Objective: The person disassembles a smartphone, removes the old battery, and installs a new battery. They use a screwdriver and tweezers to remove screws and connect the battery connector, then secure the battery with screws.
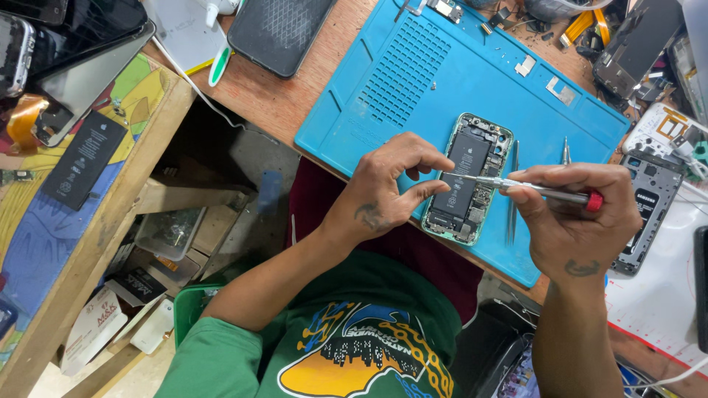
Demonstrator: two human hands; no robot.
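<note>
Opened green-framed smartphone (pixel 467 179), back off, black battery and boards exposed, lies on the blue silicone repair mat (pixel 413 66) near its front edge. Right hand (pixel 575 214) is closed around a slim silver precision screwdriver with a red end cap (pixel 542 190); shaft runs almost level across the phone. Left hand (pixel 391 188) pinches the driver's tip between thumb and forefinger, just over the battery. Steel tweezers (pixel 512 191) lie on the mat along the phone's right edge, partly under the right hand. My read: seat the bit squarely before turning, keep pressure light, stay off the battery cell.
</note>
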